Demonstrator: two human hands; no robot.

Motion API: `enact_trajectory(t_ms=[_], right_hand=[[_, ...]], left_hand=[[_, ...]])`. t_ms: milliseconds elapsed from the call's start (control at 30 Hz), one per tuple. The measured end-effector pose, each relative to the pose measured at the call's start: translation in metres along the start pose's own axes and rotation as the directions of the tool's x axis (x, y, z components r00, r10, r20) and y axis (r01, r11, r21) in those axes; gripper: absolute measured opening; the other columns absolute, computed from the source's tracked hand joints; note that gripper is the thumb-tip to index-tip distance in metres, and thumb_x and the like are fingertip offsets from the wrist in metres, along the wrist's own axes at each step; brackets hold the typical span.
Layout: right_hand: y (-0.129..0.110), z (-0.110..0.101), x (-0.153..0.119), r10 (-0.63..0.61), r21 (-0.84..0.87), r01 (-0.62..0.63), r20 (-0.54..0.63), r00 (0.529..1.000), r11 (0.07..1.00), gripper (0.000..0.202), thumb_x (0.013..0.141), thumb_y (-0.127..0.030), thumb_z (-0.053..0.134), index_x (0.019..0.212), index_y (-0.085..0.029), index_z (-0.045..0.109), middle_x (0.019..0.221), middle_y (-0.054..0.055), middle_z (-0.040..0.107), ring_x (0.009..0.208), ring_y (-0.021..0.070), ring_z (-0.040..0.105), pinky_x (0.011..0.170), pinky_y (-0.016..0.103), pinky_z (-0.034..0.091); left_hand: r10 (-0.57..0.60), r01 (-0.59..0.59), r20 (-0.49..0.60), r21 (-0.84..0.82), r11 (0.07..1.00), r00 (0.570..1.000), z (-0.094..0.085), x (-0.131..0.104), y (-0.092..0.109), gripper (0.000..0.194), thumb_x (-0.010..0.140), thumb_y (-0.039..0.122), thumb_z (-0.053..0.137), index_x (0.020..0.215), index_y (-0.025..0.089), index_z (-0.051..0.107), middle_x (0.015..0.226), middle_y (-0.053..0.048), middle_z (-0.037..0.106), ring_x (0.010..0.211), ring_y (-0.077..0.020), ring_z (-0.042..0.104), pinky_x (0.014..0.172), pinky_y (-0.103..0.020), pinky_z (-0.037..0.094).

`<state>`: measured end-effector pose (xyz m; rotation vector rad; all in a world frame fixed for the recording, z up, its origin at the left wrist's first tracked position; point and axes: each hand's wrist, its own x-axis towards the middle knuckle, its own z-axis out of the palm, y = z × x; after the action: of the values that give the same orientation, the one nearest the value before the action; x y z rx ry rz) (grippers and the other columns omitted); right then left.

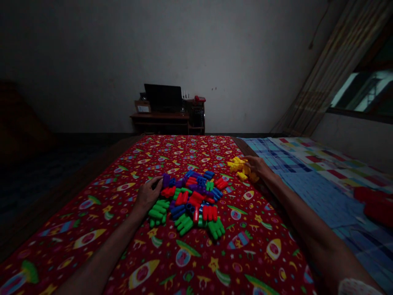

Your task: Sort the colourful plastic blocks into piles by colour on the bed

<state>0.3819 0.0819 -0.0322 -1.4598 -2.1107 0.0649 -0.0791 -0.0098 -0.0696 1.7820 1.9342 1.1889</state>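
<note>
Several yellow plastic pieces (236, 164) lie bunched at the fingertips of the right hand (255, 164), with a few just nearer, below its palm. That hand bends over them, its fingers touching the bunch; whether it pinches one I cannot tell in this dim light. Between the two hands, closer to the left hand (149, 193), a mixed pile of plastic pieces (196, 199) in red, blue, green and purple spreads on a red patterned cloth (190, 155). The left hand is partly curled, thumb and fingers apart, its fingertips against a purple piece (166, 180) on the pile's left edge; a grip on it cannot be made out. Green pieces (158, 209) sit just nearer than the left hand. To the right of the right hand lies a blue plaid cloth (319, 200); well beyond both hands, a dark monitor (164, 97) stands on a desk (166, 116).
</note>
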Motion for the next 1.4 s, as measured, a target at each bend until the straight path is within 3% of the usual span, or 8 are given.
enact_trajectory(t_ms=[200,333,433,533,733,967,1167,1400], right_hand=[[-0.004,-0.01,-0.019,0.064,-0.121,-0.063,0.002,0.998,0.991,0.034,0.089,-0.033,0.052,0.112,-0.016,0.069,0.099,0.011,0.074,0.084,0.0247,0.069,0.07,0.03,0.05],[-0.006,-0.015,-0.046,0.138,-0.307,-0.093,0.13,0.982,0.947,0.039,0.084,-0.041,0.06,0.114,-0.017,0.067,0.102,0.013,0.073,0.089,0.0263,0.068,0.068,0.028,0.048],[-0.01,-0.012,-0.057,0.191,-0.358,-0.115,0.187,0.963,0.927,0.036,0.082,-0.036,0.062,0.113,-0.018,0.067,0.102,0.012,0.073,0.089,0.0244,0.067,0.067,0.025,0.046],[-0.012,-0.008,-0.059,0.192,-0.325,-0.135,0.149,0.97,0.936,0.034,0.085,-0.031,0.056,0.114,-0.015,0.065,0.099,0.012,0.073,0.086,0.0238,0.067,0.066,0.025,0.044],[-0.02,0.007,-0.063,0.035,-0.169,-0.032,0.017,0.999,0.985,0.037,0.085,-0.033,0.052,0.117,-0.014,0.056,0.098,0.013,0.069,0.084,0.0224,0.064,0.068,0.027,0.044],[-0.035,0.014,-0.052,0.031,-0.115,-0.031,-0.002,1.0,0.993,0.03,0.086,-0.038,0.052,0.106,-0.015,0.05,0.088,0.01,0.065,0.073,0.0188,0.057,0.061,0.026,0.039],[-0.031,0.009,-0.047,-0.003,-0.147,-0.006,-0.06,0.998,0.989,0.023,0.084,-0.027,0.051,0.103,-0.015,0.057,0.089,0.011,0.065,0.076,0.0196,0.058,0.064,0.027,0.04],[-0.03,0.003,0.001,0.02,-0.231,-0.042,-0.095,0.995,0.972,0.033,0.082,-0.021,0.054,0.113,-0.011,0.061,0.096,0.014,0.069,0.084,0.0214,0.062,0.073,0.027,0.045]], left_hand=[[0.018,-0.018,0.013,0.006,1.0,1.0,0.0,0.0,-0.001,0.047,0.077,0.048,0.043,0.1,0.017,0.07,0.098,-0.008,0.075,0.086,-0.0239,0.069,0.076,-0.031,0.054],[0.017,-0.017,0.007,0.023,1.0,1.0,0.0,0.0,0.0,0.045,0.077,0.047,0.044,0.099,0.018,0.071,0.098,-0.007,0.075,0.083,-0.0233,0.068,0.074,-0.03,0.053],[0.009,-0.009,-0.004,0.029,1.0,1.0,0.0,0.0,0.001,0.046,0.076,0.047,0.043,0.097,0.018,0.071,0.096,-0.007,0.075,0.084,-0.0235,0.068,0.075,-0.03,0.053],[0.01,-0.01,-0.002,0.013,1.0,1.0,0.001,0.001,0.001,0.047,0.076,0.048,0.043,0.098,0.017,0.071,0.097,-0.008,0.075,0.085,-0.0238,0.069,0.076,-0.03,0.054],[-0.007,0.006,0.02,0.05,0.999,1.0,-0.001,0.0,0.003,0.048,0.077,0.047,0.042,0.1,0.016,0.07,0.1,-0.009,0.074,0.087,-0.0247,0.069,0.078,-0.032,0.053],[0.0,0.0,0.012,0.039,0.999,1.0,-0.001,0.0,0.004,0.047,0.077,0.046,0.042,0.1,0.016,0.07,0.101,-0.009,0.074,0.09,-0.0253,0.068,0.08,-0.033,0.053],[0.007,-0.007,0.006,0.021,1.0,1.0,0.0,0.0,0.003,0.045,0.077,0.046,0.043,0.098,0.018,0.071,0.098,-0.007,0.075,0.088,-0.0242,0.069,0.077,-0.031,0.054],[0.015,-0.015,0.008,0.009,1.0,1.0,0.0,0.0,0.002,0.048,0.076,0.049,0.043,0.099,0.017,0.071,0.098,-0.008,0.075,0.084,-0.0238,0.069,0.075,-0.03,0.054]])
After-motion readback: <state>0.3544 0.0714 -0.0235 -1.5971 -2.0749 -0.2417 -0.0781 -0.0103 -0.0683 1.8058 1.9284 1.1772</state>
